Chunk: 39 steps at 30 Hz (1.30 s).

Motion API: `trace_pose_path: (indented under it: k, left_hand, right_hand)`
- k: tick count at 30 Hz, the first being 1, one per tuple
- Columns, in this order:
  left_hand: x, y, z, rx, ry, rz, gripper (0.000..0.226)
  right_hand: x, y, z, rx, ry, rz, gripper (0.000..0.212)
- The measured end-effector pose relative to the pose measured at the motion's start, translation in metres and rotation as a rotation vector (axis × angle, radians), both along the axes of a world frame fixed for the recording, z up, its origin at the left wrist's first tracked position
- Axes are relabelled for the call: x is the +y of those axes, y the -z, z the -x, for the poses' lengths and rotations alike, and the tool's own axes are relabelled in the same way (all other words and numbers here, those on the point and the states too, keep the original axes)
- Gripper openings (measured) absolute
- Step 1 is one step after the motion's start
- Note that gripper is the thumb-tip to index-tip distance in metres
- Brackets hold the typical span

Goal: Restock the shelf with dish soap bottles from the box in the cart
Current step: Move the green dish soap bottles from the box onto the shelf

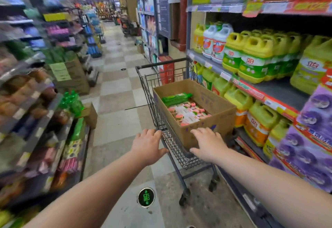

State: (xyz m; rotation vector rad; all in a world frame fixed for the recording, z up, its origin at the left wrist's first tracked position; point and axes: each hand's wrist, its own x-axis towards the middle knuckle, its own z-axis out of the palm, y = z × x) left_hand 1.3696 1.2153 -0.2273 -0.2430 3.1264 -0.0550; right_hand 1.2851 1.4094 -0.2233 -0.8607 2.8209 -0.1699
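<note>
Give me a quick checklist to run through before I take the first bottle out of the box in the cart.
1. Box open on top, bottles reachable: ok.
2. Cart standing beside the shelf: ok.
3. Hands free: left hand and right hand are open and hold nothing: ok.
4. Bottles all upright: not ok; a green bottle lies on its side on the pink-capped bottles.
5. Bare space on the shelf next to the yellow jugs: ok.
6. That space is the right slot for these bottles: cannot tell.
</note>
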Motion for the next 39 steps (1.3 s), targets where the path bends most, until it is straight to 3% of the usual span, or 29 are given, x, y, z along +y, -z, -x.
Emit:
trace_pose_path:
  k: [10,18,31,39]
  left_hand:
    - [-0.077,-0.01,0.169,0.002,-0.057,-0.028,0.068]
    - [-0.126,-0.001,0.248,-0.03,-0.068,-0.053,0.068]
    - [-0.25,0.026,0.418,-0.115,0.235,-0.094,0.071]
    - [-0.305,0.048,0.506,-0.187,0.358,-0.082,0.073]
  right_hand:
    - [-0.077,0.005,0.186,-0.037,-0.019,-0.002,0.063]
    - [-0.13,0.025,0.263,-0.081,-0.015,-0.032,0.06]
    - [-0.228,0.056,0.379,-0.167,0.277,-0.048,0.065]
    - [-0.27,0.078,0.409,-0.261,0.448,-0.089,0.07]
